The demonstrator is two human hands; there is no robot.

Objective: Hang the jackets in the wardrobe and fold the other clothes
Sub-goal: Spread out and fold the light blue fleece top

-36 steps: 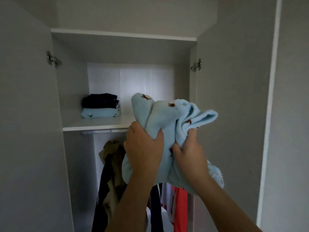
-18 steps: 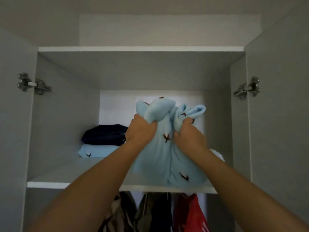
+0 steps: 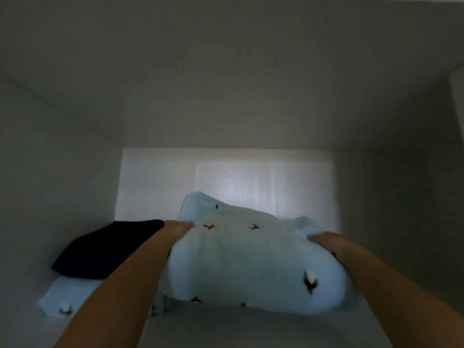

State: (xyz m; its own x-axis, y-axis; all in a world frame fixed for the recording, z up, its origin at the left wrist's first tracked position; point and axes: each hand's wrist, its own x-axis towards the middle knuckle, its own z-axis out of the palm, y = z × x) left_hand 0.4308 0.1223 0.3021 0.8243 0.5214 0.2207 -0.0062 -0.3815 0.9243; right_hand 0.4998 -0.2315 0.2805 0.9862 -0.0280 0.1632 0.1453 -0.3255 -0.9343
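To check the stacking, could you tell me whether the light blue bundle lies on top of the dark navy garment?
No, the light blue bundle rests on the shelf beside the dark navy garment, to its right.

This is a home, seen from inside a white panelled wardrobe compartment [image 3: 75, 159] with plain side walls, a flat top and a paler back panel [image 3: 251, 177] at the far end. Household clothes lie on its white shelf board [image 3: 251, 327]. At the left, a dark navy folded garment [image 3: 105, 252] sits on a pale blue folded garment [image 3: 65, 300]. Just right of them is a bulky pale blue fleece garment with small brown motifs [image 3: 251, 267].
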